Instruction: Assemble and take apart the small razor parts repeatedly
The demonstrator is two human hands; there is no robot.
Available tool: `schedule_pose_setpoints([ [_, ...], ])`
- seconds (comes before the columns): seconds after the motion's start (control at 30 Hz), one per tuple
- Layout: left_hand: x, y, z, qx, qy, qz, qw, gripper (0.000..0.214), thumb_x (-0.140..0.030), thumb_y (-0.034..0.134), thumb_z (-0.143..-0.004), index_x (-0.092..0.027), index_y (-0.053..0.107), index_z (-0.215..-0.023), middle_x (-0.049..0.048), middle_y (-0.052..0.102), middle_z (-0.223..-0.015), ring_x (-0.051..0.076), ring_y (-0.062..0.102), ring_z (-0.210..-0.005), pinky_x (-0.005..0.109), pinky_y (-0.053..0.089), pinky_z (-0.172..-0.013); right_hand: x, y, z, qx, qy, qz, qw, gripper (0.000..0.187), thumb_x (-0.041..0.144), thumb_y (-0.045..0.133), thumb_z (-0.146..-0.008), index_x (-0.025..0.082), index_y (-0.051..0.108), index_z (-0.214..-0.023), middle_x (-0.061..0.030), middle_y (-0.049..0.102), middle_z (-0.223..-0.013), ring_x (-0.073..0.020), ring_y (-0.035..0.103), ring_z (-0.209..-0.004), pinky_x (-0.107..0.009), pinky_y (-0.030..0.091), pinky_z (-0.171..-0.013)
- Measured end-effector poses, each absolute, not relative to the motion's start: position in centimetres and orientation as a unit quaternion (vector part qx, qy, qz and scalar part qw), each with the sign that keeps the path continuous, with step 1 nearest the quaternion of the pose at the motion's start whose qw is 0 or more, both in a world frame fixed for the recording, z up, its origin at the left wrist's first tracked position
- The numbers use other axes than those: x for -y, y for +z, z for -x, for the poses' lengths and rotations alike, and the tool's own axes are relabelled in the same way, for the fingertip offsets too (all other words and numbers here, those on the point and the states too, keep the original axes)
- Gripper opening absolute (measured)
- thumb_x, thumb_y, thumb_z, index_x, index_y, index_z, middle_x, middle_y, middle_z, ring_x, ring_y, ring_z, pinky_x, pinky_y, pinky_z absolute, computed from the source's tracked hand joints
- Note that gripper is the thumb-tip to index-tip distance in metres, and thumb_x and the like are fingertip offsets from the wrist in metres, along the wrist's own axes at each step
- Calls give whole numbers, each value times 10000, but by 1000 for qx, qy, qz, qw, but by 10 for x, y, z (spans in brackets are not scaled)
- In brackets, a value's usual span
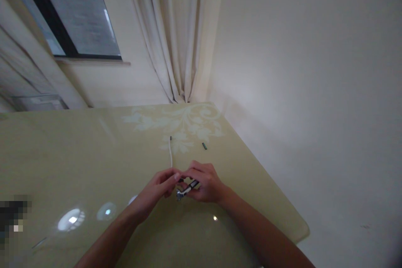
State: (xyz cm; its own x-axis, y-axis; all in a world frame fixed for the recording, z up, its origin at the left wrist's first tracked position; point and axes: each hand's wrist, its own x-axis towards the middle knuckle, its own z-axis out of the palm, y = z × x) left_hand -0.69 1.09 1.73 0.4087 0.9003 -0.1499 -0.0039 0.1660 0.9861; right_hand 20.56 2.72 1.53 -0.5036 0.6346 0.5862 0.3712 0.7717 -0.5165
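Note:
My right hand (204,182) is closed around a small black-and-silver tool (188,188). The tool's shiny metal head points down and to the left; its exact kind is unclear. Close against it, my left hand (165,182) is closed, thumb and fingers pinched near a small dark piece by the right fingertips. A thin white cable (171,153) with a dark tip runs along the table up to the left hand's fingers, where the rest of it is hidden. Beyond the right hand lies a small dark flat strip (204,146), touched by neither hand.
Both hands are over a glossy pale green table (94,150) with a white floral pattern and light reflections. Its right edge slants beside a white wall (298,92). Curtains (176,29) and a window (78,12) are behind it. A blurred dark patch (12,217) is at far left.

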Motion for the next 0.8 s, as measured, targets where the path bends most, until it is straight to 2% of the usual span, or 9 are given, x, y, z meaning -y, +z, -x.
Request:
schedule_pose_setpoints([
  [0.17, -12, 23, 8, -398, 338, -560, 643, 428, -574, 696, -870, -152, 738, -933, 48, 699, -818, 115, 474, -631, 225, 330, -576, -26, 15, -207, 875, 101, 300, 367, 214, 374, 661, -933, 259, 767, -1079, -57, 707, -831, -168, 616, -697, -270, 438, -641],
  [0.3, -14, 19, 10, -388, 343, -553, 652, 414, -549, 763, -819, -165, 754, -975, 59, 735, -869, 165, 595, -745, 248, 420, -674, -27, 14, -209, 874, 94, 290, 377, 233, 419, 686, -942, 261, 757, -1097, -61, 713, -863, -173, 631, -728, -275, 434, -657],
  [0.47, -19, 8, 14, -398, 433, -521, 619, 524, -556, 845, -713, -189, 784, -1082, 73, 750, -986, 236, 644, -907, 326, 485, -821, -29, 14, -208, 820, 178, 308, 448, 366, 547, 720, -904, 229, 733, -1084, -33, 631, -798, -164, 573, -707, -269, 419, -658],
  [0.67, -19, 2, 15, -380, 501, -506, 590, 503, -492, 877, -699, -236, 786, -1122, 57, 725, -964, 222, 621, -900, 324, 491, -827, -24, 17, -194, 714, 330, 376, 490, 363, 544, 770, -859, 222, 665, -989, 15, 565, -767, -139, 493, -648, -257, 379, -612],
  [0.8, -18, 2, 15, -373, 522, -490, 590, 489, -470, 896, -687, -255, 786, -1112, 39, 708, -931, 186, 600, -855, 296, 485, -800, -20, 16, -189, 715, 340, 365, 490, 299, 504, 712, -921, 214, 642, -940, 6, 583, -800, -140, 498, -676, -265, 382, -642],
])
